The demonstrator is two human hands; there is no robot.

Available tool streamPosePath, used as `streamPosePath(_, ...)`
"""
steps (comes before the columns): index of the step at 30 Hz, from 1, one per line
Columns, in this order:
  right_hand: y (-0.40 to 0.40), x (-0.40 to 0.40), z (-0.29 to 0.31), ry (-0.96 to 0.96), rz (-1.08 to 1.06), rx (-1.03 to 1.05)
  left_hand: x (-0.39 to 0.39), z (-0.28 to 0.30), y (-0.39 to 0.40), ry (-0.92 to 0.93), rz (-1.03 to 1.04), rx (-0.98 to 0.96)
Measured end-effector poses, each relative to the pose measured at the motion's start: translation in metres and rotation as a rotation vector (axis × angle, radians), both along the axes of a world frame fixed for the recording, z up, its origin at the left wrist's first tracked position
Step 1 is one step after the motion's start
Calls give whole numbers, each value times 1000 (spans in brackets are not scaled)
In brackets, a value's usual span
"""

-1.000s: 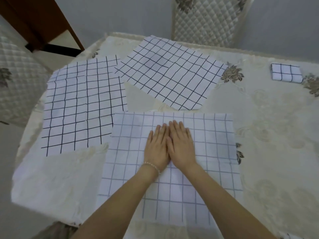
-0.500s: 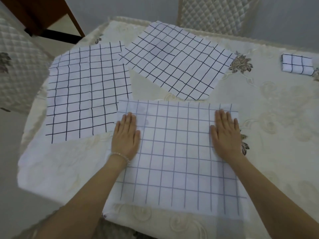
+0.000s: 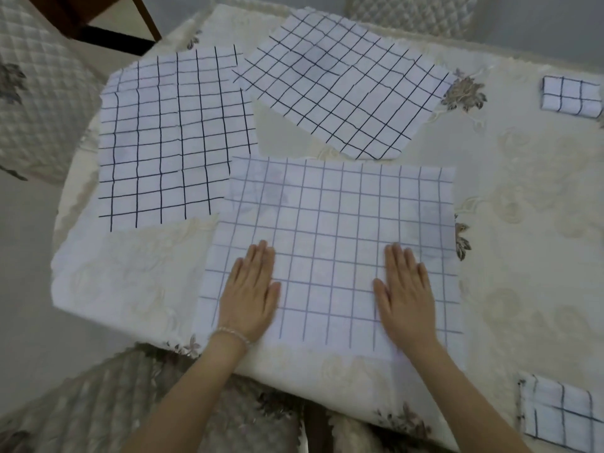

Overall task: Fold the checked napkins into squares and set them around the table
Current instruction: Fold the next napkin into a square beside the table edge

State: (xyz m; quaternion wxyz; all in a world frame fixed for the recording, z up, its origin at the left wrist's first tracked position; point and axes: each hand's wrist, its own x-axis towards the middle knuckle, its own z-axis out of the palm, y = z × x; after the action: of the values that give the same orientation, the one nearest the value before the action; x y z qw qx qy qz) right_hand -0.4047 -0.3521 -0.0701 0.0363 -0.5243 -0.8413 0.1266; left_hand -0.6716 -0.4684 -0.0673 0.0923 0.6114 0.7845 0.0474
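A white napkin with pale blue checks (image 3: 333,230) lies flat and unfolded on the table in front of me. My left hand (image 3: 250,294) presses palm down on its near left part. My right hand (image 3: 405,295) lies flat on its near right part. Both hands have straight fingers and hold nothing. Two more unfolded napkins with dark checks lie beyond: one at the left (image 3: 170,135) and one turned at an angle at the back (image 3: 343,89). A folded napkin (image 3: 570,97) sits at the far right, and another folded one (image 3: 560,416) at the near right corner.
The table wears a cream embossed cloth (image 3: 529,204) with flower prints. Quilted chairs stand at the left (image 3: 39,93), at the back (image 3: 411,11) and right below me (image 3: 98,403). A dark wooden piece of furniture (image 3: 85,14) is at the far left.
My hands spread apart from the napkin's middle to its sides, then slid back toward me along the cloth. The view has tilted down, and the folded napkin at the near right has come into sight.
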Motion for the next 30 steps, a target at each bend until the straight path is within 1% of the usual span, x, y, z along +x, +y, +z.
streamPosePath(4, -2, 35, 3, -10, -109, -16, -25, 4, -24, 10, 103, -38)
streamPosePath(9, -3, 34, 8, -12, -109, -21, -24, 15, -23, 18, 109, -96)
streamPosePath(11, -4, 35, 9, -8, -115, -16, -22, 23, -28, -32, 223, -102)
streamPosePath(15, -4, 35, 10, -8, -104, -19, -7, 47, -45, -157, 612, -27)
streamPosePath(17, -5, 34, 11, 2, -107, -43, -3, 55, -53, -221, 744, -28)
streamPosePath(19, -5, 34, 11, 8, -112, -45, -3, 60, -55, -349, 843, -27)
streamPosePath(23, -7, 34, 11, 12, -121, -45, -9, 70, -54, -678, 1055, 27)
streamPosePath(25, -9, 34, 9, 5, -126, -40, -13, 74, -55, -712, 1085, 64)
streamPosePath(27, -8, 34, 8, 0, -134, -42, -12, 80, -57, -703, 1061, 132)
streamPosePath(30, -8, 28, 16, 64, -177, -70, -4, 95, -54, -617, 971, 253)
